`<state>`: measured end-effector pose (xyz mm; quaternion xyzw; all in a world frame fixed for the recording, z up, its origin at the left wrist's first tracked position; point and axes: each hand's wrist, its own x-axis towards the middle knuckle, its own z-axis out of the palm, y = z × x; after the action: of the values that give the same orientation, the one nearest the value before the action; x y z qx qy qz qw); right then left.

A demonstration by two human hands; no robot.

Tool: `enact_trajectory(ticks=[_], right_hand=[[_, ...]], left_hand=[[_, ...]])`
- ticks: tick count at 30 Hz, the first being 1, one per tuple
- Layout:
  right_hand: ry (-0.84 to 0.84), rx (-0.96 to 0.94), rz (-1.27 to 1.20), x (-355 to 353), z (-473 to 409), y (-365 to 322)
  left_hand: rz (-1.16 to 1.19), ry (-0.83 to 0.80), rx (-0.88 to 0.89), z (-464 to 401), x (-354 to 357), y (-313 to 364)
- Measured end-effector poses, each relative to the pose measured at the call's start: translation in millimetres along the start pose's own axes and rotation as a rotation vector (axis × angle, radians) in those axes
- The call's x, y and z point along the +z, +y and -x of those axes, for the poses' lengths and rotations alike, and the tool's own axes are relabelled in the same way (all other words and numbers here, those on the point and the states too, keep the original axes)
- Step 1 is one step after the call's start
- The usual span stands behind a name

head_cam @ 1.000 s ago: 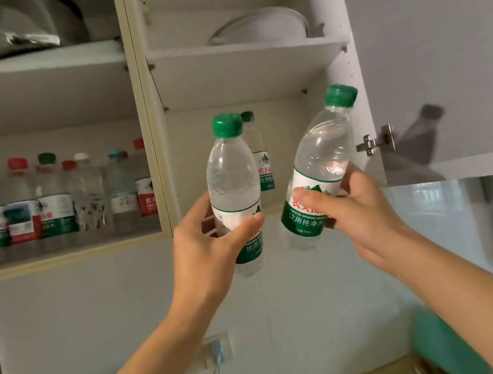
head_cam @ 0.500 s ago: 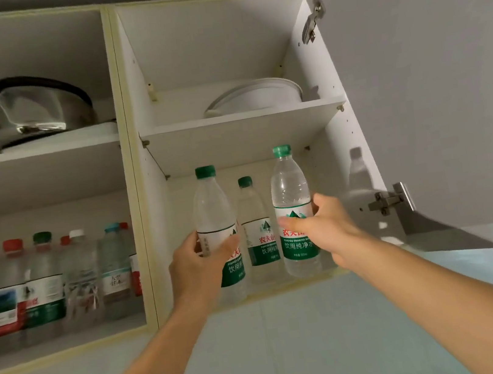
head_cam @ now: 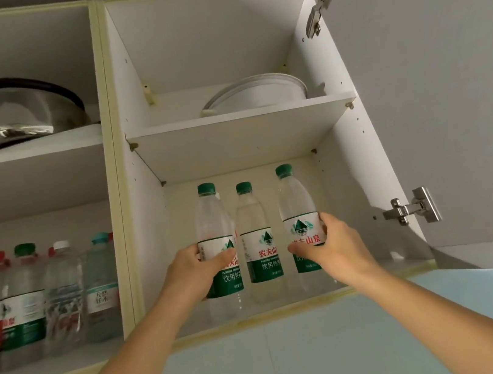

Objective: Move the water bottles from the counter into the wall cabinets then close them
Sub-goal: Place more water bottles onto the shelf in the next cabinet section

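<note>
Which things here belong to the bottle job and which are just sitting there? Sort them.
In the job:
left hand on left bottle
right hand on right bottle
middle bottle, standing free
cabinet door, open

Just there:
metal pot
white dish

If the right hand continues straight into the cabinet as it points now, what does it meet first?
Probably only the cabinet's back wall. The right hand holds the right bottle, and nothing shows behind that bottle. The middle bottle stands beside it to the left; depth is unclear.
</note>
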<state>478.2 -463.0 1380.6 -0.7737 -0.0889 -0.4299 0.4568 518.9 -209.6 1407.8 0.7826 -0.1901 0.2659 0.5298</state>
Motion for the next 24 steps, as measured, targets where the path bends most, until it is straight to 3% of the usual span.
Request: enact_trajectory(ticks=[7,24], right_hand=[[-0.026,0.039,0.077,-0.8,-14.2,10.4],[-0.04,0.109,0.077,-0.3,-47.6,46.6]], left_hand=[[0.079,-0.082,-0.05,-18.9,16.8,-6.0],[0.121,-0.097,-0.072,-52.4,77.3,-12.8]])
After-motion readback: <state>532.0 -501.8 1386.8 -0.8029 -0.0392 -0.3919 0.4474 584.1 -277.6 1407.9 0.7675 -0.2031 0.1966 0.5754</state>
